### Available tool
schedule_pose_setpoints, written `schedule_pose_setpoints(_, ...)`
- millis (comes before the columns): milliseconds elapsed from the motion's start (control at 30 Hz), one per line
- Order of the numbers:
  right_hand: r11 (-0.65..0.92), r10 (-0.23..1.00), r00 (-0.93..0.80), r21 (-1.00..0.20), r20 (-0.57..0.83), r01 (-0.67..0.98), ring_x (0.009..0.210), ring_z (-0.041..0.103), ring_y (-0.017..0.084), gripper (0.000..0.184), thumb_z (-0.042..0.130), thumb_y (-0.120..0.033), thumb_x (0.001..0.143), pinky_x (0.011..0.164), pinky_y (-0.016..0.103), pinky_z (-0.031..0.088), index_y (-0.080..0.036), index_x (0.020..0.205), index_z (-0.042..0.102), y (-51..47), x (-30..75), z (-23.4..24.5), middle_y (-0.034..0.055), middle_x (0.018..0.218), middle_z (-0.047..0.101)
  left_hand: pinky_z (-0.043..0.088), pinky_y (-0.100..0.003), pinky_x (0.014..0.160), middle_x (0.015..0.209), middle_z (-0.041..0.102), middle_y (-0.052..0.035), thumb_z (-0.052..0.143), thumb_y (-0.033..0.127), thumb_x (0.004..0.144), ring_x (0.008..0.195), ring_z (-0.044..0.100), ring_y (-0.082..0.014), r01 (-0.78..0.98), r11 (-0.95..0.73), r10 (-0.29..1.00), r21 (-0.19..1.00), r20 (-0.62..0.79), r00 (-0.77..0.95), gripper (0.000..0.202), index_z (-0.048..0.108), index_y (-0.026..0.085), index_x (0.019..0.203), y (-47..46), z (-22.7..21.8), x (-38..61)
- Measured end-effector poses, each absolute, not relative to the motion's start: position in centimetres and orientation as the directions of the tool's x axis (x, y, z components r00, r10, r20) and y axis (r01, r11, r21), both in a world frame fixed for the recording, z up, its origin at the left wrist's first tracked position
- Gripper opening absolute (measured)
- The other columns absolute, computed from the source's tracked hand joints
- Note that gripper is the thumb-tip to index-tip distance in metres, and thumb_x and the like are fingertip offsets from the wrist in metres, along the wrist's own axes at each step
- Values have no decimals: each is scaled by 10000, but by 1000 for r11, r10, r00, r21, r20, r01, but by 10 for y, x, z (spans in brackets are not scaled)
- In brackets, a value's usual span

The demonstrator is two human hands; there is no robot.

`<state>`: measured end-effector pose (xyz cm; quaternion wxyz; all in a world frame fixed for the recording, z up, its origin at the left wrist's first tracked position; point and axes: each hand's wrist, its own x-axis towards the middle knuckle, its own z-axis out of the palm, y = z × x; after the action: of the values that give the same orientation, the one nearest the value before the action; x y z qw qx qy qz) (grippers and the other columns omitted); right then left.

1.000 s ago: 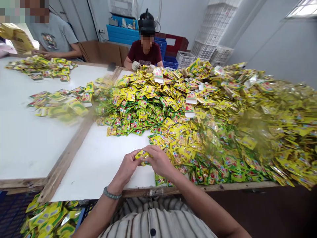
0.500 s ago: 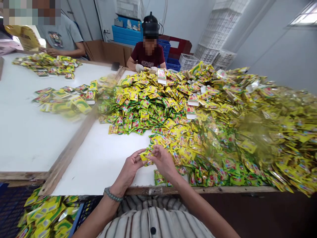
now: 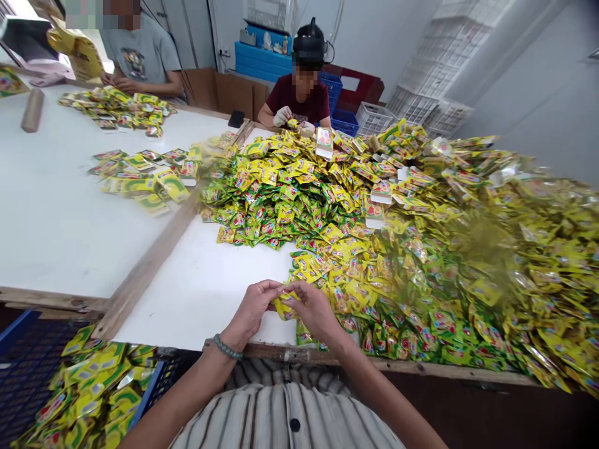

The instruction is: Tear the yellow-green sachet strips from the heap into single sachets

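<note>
Close to the table's front edge, a small yellow packet [image 3: 286,308] with a glossy printed wrapper is held between my two hands. My left hand [image 3: 253,308] pinches its upper edge with the thumb and fingertips. From the other side, my right hand [image 3: 316,308] grips it, the fingers curled over the top. Whether more than one packet is between the fingers I cannot tell. Just beyond and to the right of my hands spreads a large heap of yellow and green packets [image 3: 276,212]. A few green packets [image 3: 306,333] lie beneath my right hand.
Small open cartons [image 3: 374,213] lie on the heap. A wooden divider strip [image 3: 154,249] crosses the white table [image 3: 206,280]. Below left, a blue crate [image 3: 23,368] holds yellow packs. Across the table a person in a headset [image 3: 299,93] handles a packet; another person [image 3: 145,56] sits far left.
My fingertips have come closer together over the packet, which now hangs lower between them. The whole view has shifted a little to the left. The person opposite has raised a gloved hand.
</note>
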<state>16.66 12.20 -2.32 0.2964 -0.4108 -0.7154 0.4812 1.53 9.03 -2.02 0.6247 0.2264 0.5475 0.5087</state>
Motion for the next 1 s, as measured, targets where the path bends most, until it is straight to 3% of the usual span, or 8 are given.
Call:
schedule_pose_setpoints(133,-80,925,-355,-983,-134,163,528,403,98,258,676,-381,717,500,214,334,-191,875,600,127,170,-21,-59,592,479,461,-237,570,680,678,-12,778,378,593,594,599,-130,-408,307,890,860,-411,-198,302,664,155,762,91,-24,14)
schedule_pose_setpoints(233,-182,948,-257,-982,-188,47,463,313,75,331,713,-441,667,440,203,262,-197,791,527,131,167,-18,-86,546,400,458,-230,575,676,680,4,789,400,597,598,602,-123,-443,264,897,857,-387,-214,338,628,165,778,90,-22,14)
schedule_pose_setpoints(333,-164,972,-156,-984,-173,69,449,285,66,351,730,-436,645,411,197,237,-201,718,479,133,162,-15,-87,540,376,463,-236,606,683,689,14,787,399,618,620,618,-129,-480,217,910,850,-354,-216,367,578,180,825,89,-19,18)
schedule_pose_setpoints(533,-110,994,6,-994,-110,-12,499,356,88,350,665,-456,719,444,202,336,-218,700,410,131,154,-15,-68,572,386,451,-241,612,720,688,12,773,418,621,639,620,-135,-502,156,878,851,-352,-324,417,513,194,857,90,-17,30)
schedule_pose_setpoints(700,23,997,71,-979,38,204,528,314,91,313,624,-399,753,482,214,298,-212,648,397,128,145,-21,-64,582,358,426,-218,611,728,646,42,747,399,662,656,596,-110,-465,102,871,879,-305,-386,375,505,210,877,93,-16,38)
schedule_pose_setpoints(833,38,999,-10,-985,37,170,555,381,100,319,650,-405,735,523,219,355,-208,636,420,131,147,-26,-50,600,418,459,-257,691,705,656,46,826,297,555,682,629,-135,-474,102,873,875,-307,-379,492,481,212,895,97,-14,31)
schedule_pose_setpoints(1000,-164,930,-326,-986,-168,42,644,569,151,321,669,-483,729,568,260,481,-192,855,617,140,157,-13,12,756,637,449,-243,657,678,690,23,825,230,513,631,615,-128,-478,205,905,854,-351,-239,473,516,191,869,109,-10,23)
